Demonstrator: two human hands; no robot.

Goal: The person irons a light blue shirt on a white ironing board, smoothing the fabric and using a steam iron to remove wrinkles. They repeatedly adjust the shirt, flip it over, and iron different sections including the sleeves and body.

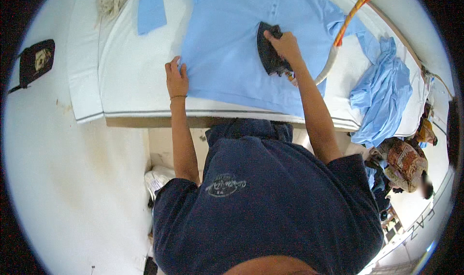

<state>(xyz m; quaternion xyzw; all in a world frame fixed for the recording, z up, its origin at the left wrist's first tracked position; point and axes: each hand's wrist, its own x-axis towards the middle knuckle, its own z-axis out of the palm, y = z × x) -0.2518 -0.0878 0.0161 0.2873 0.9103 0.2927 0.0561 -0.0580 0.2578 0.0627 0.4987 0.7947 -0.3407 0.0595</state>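
Observation:
A light blue shirt (227,52) with a row of buttons lies spread on a white-covered ironing table (133,77). My right hand (284,48) is closed round the handle of a black iron (266,55), which rests on the shirt's right half, its tip pointing away from me. At the shirt's left edge is my left hand (177,78), its fingers apart and touching the cloth and the table cover. A cord (331,62), wrapped in white and then orange and yellow, runs from the iron's back up to the right.
Another crumpled light blue garment (382,91) lies at the table's right end. A cream cloth (112,2) is at the far left. A dark flat object (37,65) sits against the pale wall on the left. Piled clothes and a printed bag (406,161) are at the right.

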